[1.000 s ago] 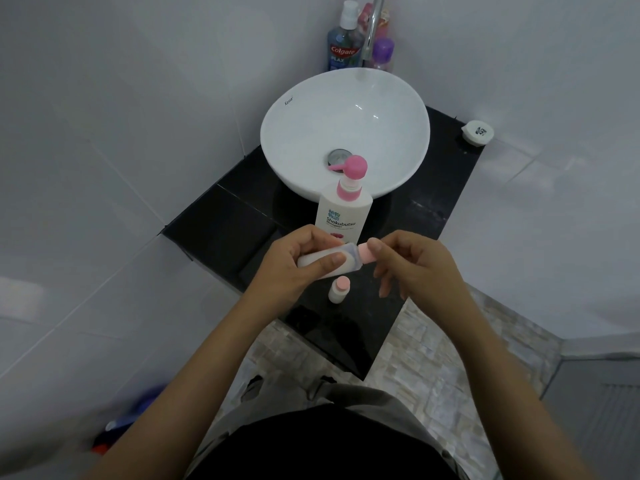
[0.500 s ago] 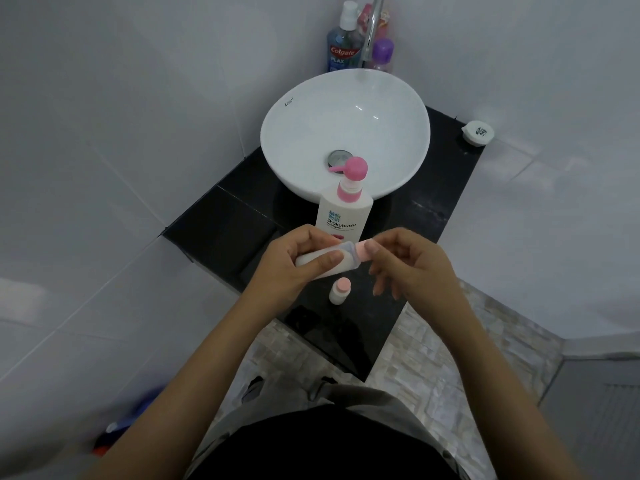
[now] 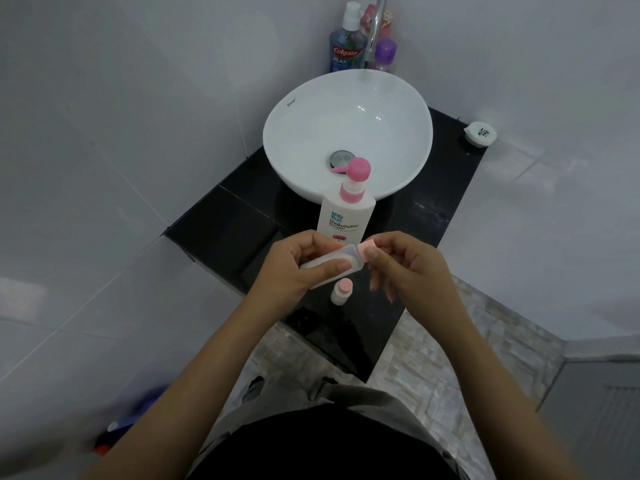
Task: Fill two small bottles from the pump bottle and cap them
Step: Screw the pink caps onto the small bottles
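Note:
My left hand (image 3: 294, 268) grips a small white bottle (image 3: 332, 265) that lies nearly sideways above the counter. At that bottle's right end, my right hand (image 3: 405, 265) pinches its pink cap (image 3: 367, 247) between thumb and fingertips. Below my hands a second small bottle (image 3: 341, 291) with a pink cap stands upright on the black counter (image 3: 221, 223). The white pump bottle (image 3: 346, 216) with a pink pump head stands just behind my hands, in front of the basin.
A white round basin (image 3: 348, 133) sits on the counter under a chrome tap (image 3: 375, 29). Mouthwash and other bottles (image 3: 346, 43) stand behind it. A small white round container (image 3: 479, 134) rests at the counter's far right corner. White tiled walls close in on both sides.
Both hands with the small bottle rose slightly toward the pump bottle. My right fingers closed tighter round the pink cap.

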`<state>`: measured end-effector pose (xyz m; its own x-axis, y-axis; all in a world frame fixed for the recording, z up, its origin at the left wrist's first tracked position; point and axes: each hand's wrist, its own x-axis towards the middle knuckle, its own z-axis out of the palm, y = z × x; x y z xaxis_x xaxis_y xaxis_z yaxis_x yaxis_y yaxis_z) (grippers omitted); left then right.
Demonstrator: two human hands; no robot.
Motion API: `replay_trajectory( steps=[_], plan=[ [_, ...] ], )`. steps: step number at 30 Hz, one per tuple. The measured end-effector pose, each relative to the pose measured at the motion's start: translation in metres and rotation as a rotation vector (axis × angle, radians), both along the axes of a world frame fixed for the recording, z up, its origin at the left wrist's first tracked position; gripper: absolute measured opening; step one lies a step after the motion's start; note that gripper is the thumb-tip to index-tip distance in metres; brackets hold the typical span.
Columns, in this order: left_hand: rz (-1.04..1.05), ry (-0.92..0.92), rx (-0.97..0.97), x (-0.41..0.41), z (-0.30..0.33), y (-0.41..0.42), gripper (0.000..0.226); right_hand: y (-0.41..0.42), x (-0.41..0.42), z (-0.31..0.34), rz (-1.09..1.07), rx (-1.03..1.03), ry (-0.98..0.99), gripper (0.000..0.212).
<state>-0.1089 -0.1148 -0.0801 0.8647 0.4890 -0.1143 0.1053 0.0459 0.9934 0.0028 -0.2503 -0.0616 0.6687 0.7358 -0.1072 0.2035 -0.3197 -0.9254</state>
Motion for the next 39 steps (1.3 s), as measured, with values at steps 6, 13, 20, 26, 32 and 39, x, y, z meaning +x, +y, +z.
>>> replay_trajectory(
  steps=[6, 13, 20, 26, 32, 39],
  plan=[
    [-0.005, 0.011, -0.005, -0.001, -0.006, 0.003, 0.018, 0.003, 0.000, -0.003, -0.027, -0.030, 0.009, 0.011],
    [0.000, 0.052, 0.056, 0.000, -0.016, 0.005, 0.026, 0.004, 0.002, -0.005, 0.019, -0.035, -0.033, 0.014],
    [-0.051, 0.153, 0.139, 0.001, -0.035, 0.014, 0.034, 0.007, 0.006, -0.016, 0.024, -0.067, -0.033, 0.036],
    [-0.018, 0.269, 0.201, 0.001, -0.067, 0.020, 0.034, 0.001, 0.011, -0.031, -0.056, -0.152, -0.025, 0.028],
    [-0.023, 0.357, 0.248, 0.004, -0.102, 0.021, 0.036, -0.010, 0.015, -0.041, -0.103, -0.211, -0.009, 0.023],
    [-0.045, 0.391, 0.238, 0.008, -0.123, 0.024, 0.034, -0.016, 0.018, -0.049, -0.121, -0.273, -0.013, 0.025]
  ],
)
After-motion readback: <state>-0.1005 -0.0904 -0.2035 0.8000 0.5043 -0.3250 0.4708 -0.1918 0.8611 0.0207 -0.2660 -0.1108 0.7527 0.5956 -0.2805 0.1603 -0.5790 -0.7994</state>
